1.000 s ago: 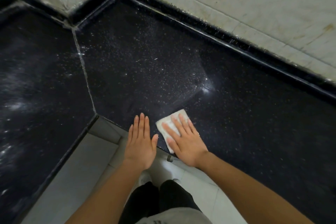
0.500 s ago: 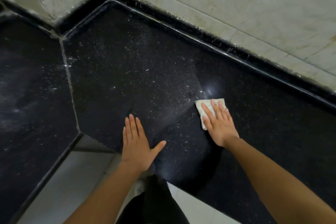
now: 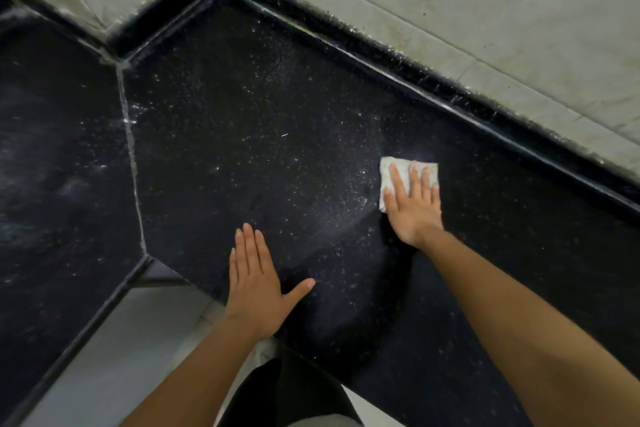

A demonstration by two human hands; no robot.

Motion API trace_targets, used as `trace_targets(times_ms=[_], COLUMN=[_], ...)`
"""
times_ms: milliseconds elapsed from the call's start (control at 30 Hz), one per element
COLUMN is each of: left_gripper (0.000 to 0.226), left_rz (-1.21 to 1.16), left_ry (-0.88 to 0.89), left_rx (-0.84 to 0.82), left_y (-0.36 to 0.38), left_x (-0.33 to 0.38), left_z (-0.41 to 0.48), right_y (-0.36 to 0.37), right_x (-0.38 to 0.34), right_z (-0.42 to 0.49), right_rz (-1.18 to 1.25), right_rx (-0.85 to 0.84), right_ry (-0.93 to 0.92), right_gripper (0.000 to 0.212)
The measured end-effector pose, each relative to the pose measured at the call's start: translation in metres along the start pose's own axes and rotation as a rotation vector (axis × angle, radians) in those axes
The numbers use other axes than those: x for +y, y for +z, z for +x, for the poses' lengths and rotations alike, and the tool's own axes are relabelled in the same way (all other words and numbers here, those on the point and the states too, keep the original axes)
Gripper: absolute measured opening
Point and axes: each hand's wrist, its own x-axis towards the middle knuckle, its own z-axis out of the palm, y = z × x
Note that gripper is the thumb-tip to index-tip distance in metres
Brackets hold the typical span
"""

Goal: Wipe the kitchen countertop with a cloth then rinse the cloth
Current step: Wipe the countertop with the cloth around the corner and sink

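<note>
Pale, stained wall tiles (image 3: 450,10) meet in a corner at the top, and light grey floor tiles (image 3: 114,357) show at lower left.

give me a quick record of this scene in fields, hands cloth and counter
left hand: flat on the countertop near its front edge, fingers straight, holding nothing
right hand: flat on the cloth, fingers straight, pressing it down
cloth: small, white, on the countertop toward the wall
countertop: black speckled stone, pale specks left of the cloth
stage: wiping, rinse not yet done
</note>
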Motion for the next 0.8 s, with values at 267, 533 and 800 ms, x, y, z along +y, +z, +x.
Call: trace_targets(times_ms=[267, 533, 800], left_gripper=[0.125, 0.124, 0.121], left_rz=[-0.006, 0.010, 0.035], left_ry=[0.002, -0.005, -0.027], left_rx=[-0.014, -0.022, -0.042], left_y=[-0.003, -0.003, -0.001], left_x=[0.001, 0.000, 0.001], left_z=[-0.001, 0.000, 0.002], right_y=[0.045, 0.018, -0.020], right_x=[-0.041, 0.004, 0.008], right_z=[-0.077, -0.039, 0.044], right_rz=[-0.166, -0.275, -0.097], right_rx=[-0.072, -0.033, 0.085], right_ry=[-0.421, -0.590, -0.216], right_gripper=[0.051, 0.050, 0.051])
